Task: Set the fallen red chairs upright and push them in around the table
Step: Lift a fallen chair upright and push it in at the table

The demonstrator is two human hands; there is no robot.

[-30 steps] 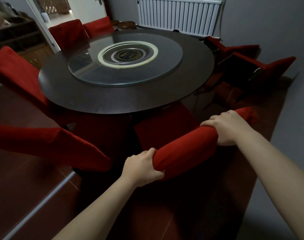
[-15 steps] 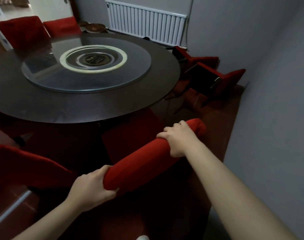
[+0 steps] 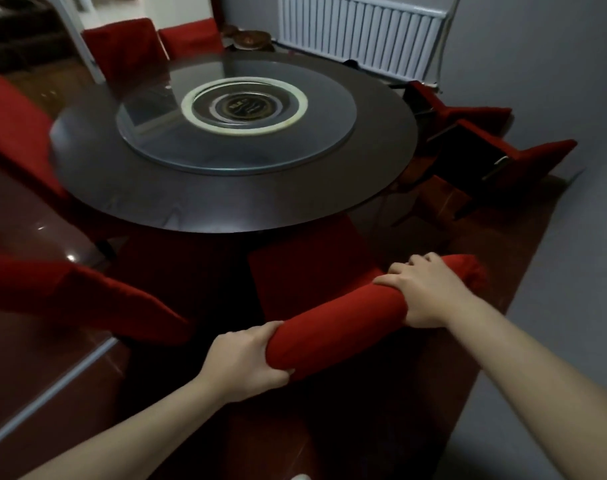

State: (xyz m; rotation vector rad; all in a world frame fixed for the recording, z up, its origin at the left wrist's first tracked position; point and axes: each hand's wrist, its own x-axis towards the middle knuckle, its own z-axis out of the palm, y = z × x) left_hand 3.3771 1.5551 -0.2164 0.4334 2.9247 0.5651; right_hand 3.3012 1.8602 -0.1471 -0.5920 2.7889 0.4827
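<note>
The held chair (image 3: 333,317) stands upright at the desk's (image 3: 225,206) 6 o'clock edge, its seat partly under the rim. The left grip (image 3: 246,365) is clenched round the backrest top's left end, the right grip (image 3: 423,292) round its right end. Two fallen chairs (image 3: 496,157) lie at 3 o'clock, near the radiator (image 3: 357,36).
</note>
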